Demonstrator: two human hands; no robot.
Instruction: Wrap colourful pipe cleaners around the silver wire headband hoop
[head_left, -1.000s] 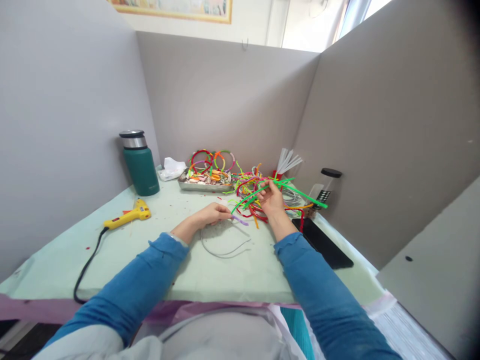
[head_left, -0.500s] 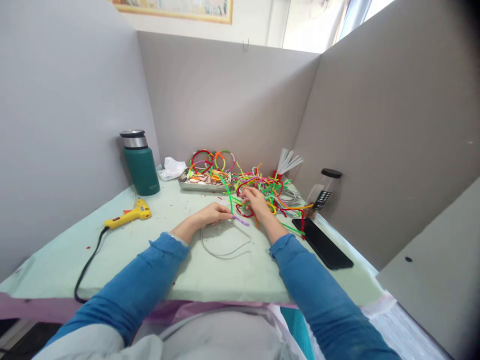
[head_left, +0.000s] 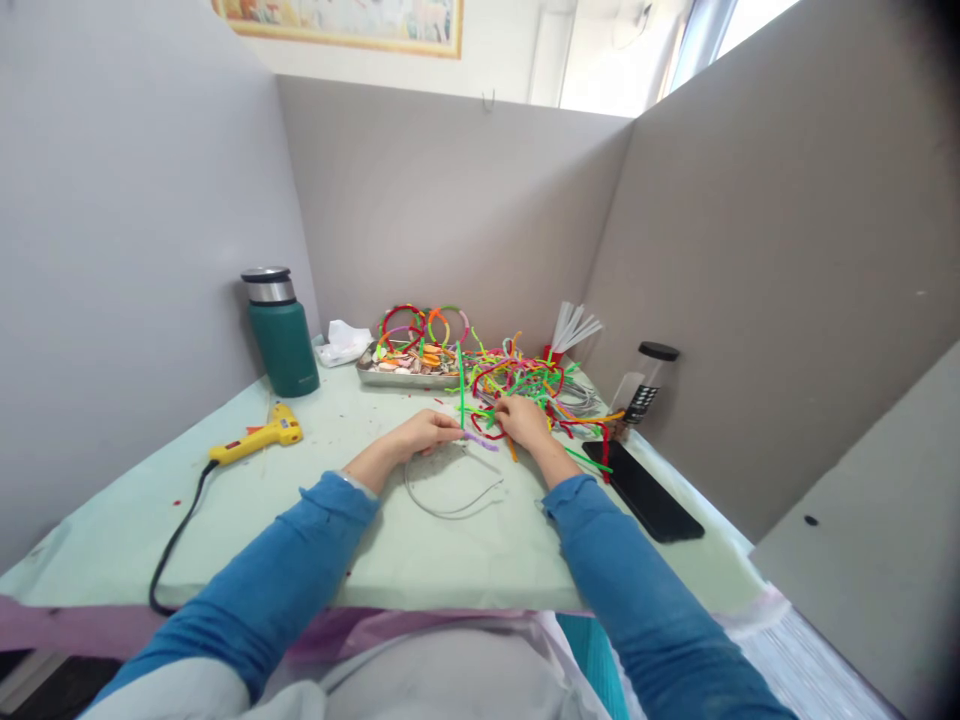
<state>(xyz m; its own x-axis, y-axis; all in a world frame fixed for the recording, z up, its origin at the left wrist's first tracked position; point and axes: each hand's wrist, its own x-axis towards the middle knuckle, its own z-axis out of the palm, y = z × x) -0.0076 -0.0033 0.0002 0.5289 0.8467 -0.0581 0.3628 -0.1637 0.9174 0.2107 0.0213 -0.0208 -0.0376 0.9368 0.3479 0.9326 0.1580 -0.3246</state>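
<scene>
My left hand [head_left: 429, 431] is closed in a pinch at the top of a thin grey headband [head_left: 444, 515] that rests on the table. From its fingertips a green pipe cleaner [head_left: 461, 385] stands up, and a short purple fuzzy piece [head_left: 481, 441] sticks out to the right. My right hand [head_left: 524, 422] is at the near edge of a tangled pile of coloured pipe cleaners [head_left: 517, 375]. Its thumb and fingers are pinched together at a green strand there; the fingertips are partly hidden among the strands.
On the left are a yellow glue gun [head_left: 259, 438] with a black cord and a green bottle [head_left: 283, 345]. Behind my hands stands a metal tray [head_left: 409, 380] of small pieces, with wrapped rings. A black phone [head_left: 645, 492] and a clear bottle [head_left: 649, 385] are on the right. Grey partitions enclose the table.
My right hand has lowered slightly and its fingers have closed in at the pile's near edge. The green pipe cleaner at my left hand now stands straighter. My left hand stays in place.
</scene>
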